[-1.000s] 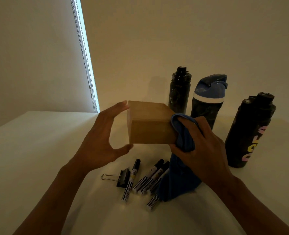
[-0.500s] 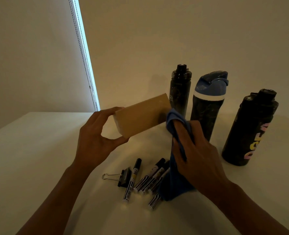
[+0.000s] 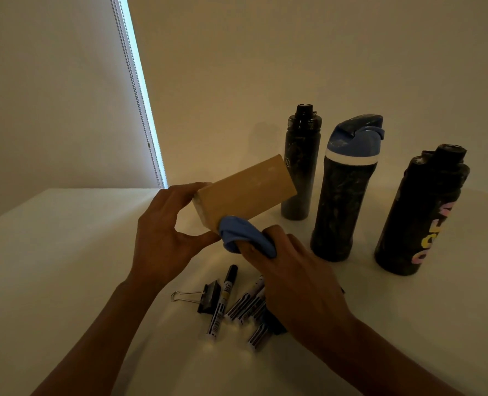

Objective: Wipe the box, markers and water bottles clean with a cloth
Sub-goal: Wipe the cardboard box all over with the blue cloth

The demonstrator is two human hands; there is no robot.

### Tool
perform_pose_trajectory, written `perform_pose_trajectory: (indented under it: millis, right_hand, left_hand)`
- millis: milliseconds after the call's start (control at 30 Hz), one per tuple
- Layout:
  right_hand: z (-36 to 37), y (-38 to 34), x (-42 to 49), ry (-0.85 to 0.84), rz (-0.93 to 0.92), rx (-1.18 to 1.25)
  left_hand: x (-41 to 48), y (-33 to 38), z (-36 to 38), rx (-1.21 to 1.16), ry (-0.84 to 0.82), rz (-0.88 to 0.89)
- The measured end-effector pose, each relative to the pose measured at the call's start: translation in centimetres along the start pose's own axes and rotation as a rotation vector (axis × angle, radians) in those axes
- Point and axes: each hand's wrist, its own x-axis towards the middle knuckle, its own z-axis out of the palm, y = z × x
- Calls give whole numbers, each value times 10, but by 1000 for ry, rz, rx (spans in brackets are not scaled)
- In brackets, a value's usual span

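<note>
White table (image 3: 65, 267) under dim light. The left hand (image 3: 162, 232) pinches a tilted cardboard box (image 3: 245, 192) at its near end, thumb below and fingers on top, clear of the table. The right hand (image 3: 294, 281) grips a bunched blue cloth (image 3: 242, 235), touching the box's lower corner. Markers (image 3: 222, 304) and a binder clip (image 3: 208, 295) lie beneath that hand. Three water bottles (image 3: 340, 201) stand beyond it.

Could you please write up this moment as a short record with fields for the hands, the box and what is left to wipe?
left hand: holds the box tilted above the table
right hand: grips the blue cloth, pressed to the box's lower edge
markers: lying on the table beside a binder clip
water bottles: three, upright, no hand on them
</note>
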Motion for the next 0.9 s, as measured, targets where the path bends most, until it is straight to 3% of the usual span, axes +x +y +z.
perform_pose_trajectory:
  millis: [67,200,367,533,600,633,667,767,900]
  right_hand:
    - [-3,6,0,-36,57,-8]
    - [-16,41,6,51,309,32]
    - [-31,15,-5,42,230,-48]
    - [-16,-11,11,-244,68,-71]
    - [-14,-15,13,-409,90,-38]
    - [-17,-14,11,-388,88,-29]
    - [-19,-14,10,-233,9,-81]
    - [-23,-7,9,-128,87,-143]
    - [-23,29,9,36,310,1]
  left_hand:
    - [0,0,-1,-12,2,1]
    - [2,3,-3,-13,16,-1]
    - [0,5,2,7,26,27]
    - [-1,3,3,19,-5,9]
    - [0,2,3,16,-14,17]
    - [0,2,3,15,-16,17]
    - [0,3,3,16,-17,15]
    - [1,4,2,9,-6,11]
    - [2,7,2,-3,16,1]
